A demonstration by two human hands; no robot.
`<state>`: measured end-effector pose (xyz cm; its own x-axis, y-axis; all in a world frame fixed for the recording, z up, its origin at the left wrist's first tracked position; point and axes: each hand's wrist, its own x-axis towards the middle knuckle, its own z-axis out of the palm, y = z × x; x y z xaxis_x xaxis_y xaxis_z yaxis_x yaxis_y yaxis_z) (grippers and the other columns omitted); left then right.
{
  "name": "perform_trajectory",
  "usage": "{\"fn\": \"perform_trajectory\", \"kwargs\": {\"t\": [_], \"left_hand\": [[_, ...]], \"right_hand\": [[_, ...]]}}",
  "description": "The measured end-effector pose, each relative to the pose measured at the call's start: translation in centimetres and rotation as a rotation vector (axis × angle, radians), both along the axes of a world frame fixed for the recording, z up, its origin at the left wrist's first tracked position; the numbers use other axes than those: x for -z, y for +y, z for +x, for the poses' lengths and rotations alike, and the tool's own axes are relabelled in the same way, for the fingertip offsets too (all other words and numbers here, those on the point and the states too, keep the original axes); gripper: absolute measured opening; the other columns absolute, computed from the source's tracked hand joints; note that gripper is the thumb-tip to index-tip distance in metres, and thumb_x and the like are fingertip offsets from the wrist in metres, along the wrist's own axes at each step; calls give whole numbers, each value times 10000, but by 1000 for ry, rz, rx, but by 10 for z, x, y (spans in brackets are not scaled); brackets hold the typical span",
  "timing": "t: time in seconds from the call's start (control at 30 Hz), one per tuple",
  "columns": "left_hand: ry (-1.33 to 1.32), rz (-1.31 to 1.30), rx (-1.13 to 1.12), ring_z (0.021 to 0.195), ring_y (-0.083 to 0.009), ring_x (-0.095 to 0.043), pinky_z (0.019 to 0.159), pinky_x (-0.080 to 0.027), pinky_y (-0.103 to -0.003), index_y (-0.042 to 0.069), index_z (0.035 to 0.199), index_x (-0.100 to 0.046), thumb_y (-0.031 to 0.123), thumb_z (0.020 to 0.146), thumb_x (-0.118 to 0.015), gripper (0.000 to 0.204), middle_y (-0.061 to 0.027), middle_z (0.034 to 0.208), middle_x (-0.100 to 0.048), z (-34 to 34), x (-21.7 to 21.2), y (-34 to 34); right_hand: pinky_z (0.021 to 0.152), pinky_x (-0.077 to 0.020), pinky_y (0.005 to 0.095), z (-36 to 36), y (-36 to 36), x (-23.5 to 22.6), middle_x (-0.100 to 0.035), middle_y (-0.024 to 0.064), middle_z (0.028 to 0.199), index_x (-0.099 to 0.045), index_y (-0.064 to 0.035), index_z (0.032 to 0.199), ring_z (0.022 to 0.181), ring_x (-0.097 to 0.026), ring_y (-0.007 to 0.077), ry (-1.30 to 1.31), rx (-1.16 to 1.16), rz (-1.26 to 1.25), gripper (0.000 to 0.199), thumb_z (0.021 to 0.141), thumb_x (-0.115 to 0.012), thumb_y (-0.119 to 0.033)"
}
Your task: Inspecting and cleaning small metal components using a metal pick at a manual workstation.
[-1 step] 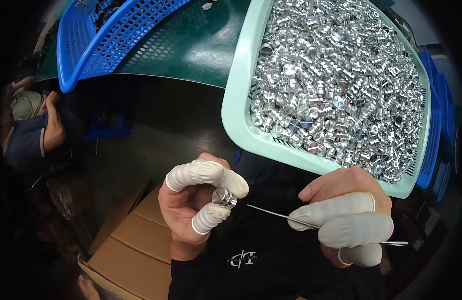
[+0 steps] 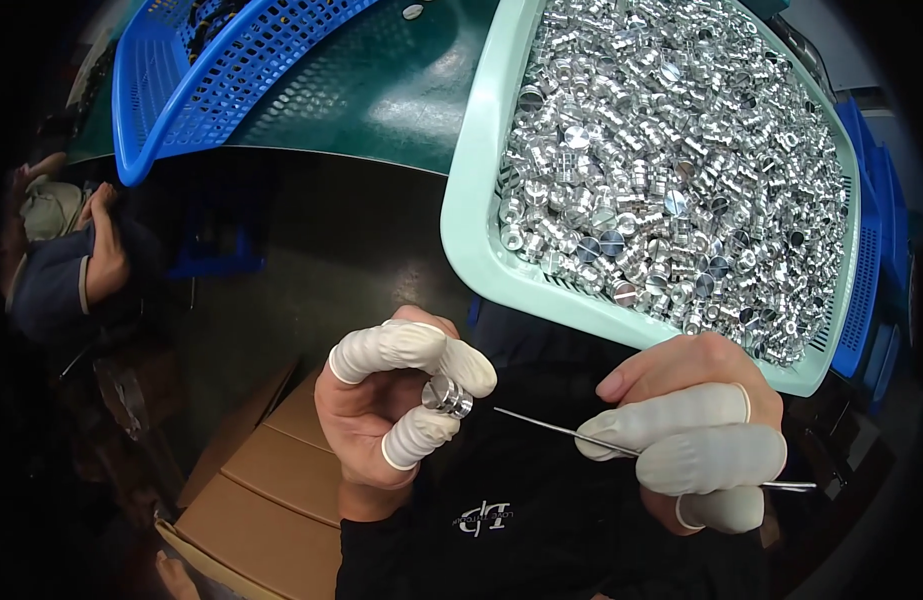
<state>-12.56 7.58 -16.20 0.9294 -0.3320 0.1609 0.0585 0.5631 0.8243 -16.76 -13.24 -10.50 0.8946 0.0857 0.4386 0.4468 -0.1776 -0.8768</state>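
Observation:
Between the white-cotted thumb and fingers of my left hand [image 2: 391, 400] is a small silvery metal cylinder [image 2: 445, 396]. Its end face carries a slot, and grooves run round its side. My right hand [image 2: 691, 435], also in white finger cots, is closed round a thin metal pick [image 2: 531, 419]. The pick's tip points left toward the cylinder, with a small gap between them. Its back end sticks out past the fingers on the right. Beyond my right hand, a pale green basket [image 2: 471, 215] is heaped with many similar metal cylinders [image 2: 661, 170].
A blue perforated basket [image 2: 141, 110] with dark contents stands on the green tabletop [image 2: 401, 110] at the far left. Brown cardboard [image 2: 271, 500] lies below left. Another person [image 2: 71, 260] sits at left. Blue crates [image 2: 866, 270] stand beyond the green basket's right side.

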Motion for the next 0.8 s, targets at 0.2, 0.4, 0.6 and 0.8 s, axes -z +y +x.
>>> {"fn": "perform_trajectory", "kwargs": {"t": [0.2, 0.4, 0.6, 0.8], "left_hand": [[18, -25, -12, 792, -236, -647, 693, -535, -312, -54, 1198, -550, 93, 766, -800, 520, -211, 911, -639, -2, -4, -3], [-3, -21, 2, 739, -206, -619, 668, -534, -348, -66, 1236, -537, 86, 763, -801, 563, -160, 861, -619, -2, -2, -5], [34, -14, -25, 671, -175, -570, 630, -516, -356, -66, 1245, -537, 65, 759, -799, 568, -120, 823, -592, -7, -4, -4], [54, -26, -12, 672, -181, -577, 630, -522, -355, -63, 1235, -543, 58, 750, -804, 564, -122, 806, -592, -5, -7, -10]], "right_hand": [[612, -582, 372, -6, 1, 2, -688, 154, 861, -546, -62, 891, 653, -584, 212, 5, 38, 56, 386, 1007, -418, -407], [604, -582, 361, -6, -4, 3, -683, 141, 847, -540, -76, 960, 656, -587, 205, -2, -7, 24, 498, 986, -360, -540], [614, -576, 351, -11, 5, 3, -682, 131, 846, -513, -115, 990, 651, -579, 202, 7, 90, -32, 419, 1010, -322, -487], [608, -573, 343, -12, 11, -7, -685, 131, 867, -502, -125, 980, 644, -564, 202, -2, 142, -31, 272, 1013, -368, -360]]}}
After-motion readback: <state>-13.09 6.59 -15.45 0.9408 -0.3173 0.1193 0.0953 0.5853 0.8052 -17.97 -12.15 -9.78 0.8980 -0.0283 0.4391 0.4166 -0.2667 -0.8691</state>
